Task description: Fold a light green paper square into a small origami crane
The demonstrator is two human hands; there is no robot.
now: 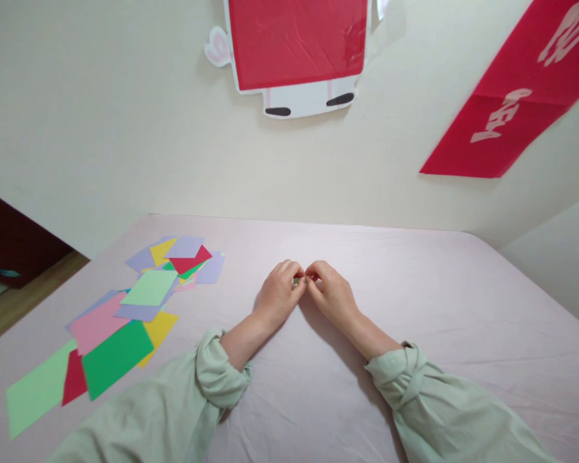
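Observation:
My left hand [278, 296] and my right hand [332, 294] meet at the middle of a pale pink sheet-covered surface [415, 308]. Both have their fingers curled and pinched together on a small folded piece of paper [299, 280]. Only a sliver of it shows between the fingertips, light green with a hint of red. Both wrists rest on the surface, and pale green sleeves are rolled up on my forearms.
Several loose coloured paper squares [125, 315] lie scattered at the left, in green, pink, yellow, red and lilac. A cream wall stands behind with a red and white poster [296, 51] and a red banner [511, 103]. Wooden floor [24, 296] shows at far left.

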